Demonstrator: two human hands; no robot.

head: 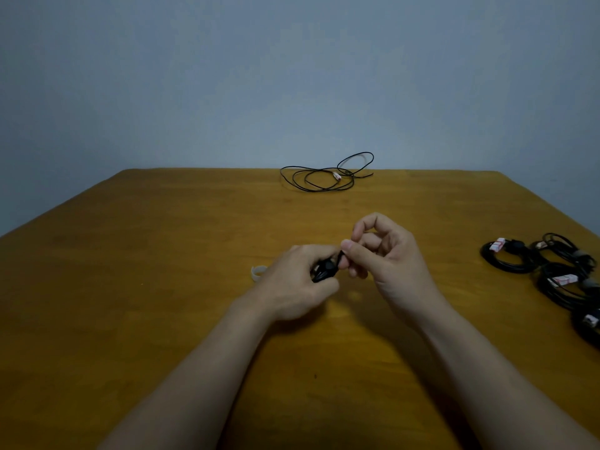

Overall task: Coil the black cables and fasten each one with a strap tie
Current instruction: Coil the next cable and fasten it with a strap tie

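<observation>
Over the middle of the wooden table (pixel 162 287), my left hand (pixel 293 280) grips a small coiled black cable (pixel 323 270), most of it hidden inside the fist. My right hand (pixel 384 254) pinches a black end sticking out of that bundle between thumb and fingers; whether it is cable or strap I cannot tell. A pale strap tie (pixel 258 273) lies on the table just left of my left hand. At the far edge rests a loose, uncoiled black cable (pixel 324 177) with a white tag.
Several coiled black cables (pixel 552 271) with white tags and ties are piled at the table's right edge. A grey wall rises behind the table's far edge.
</observation>
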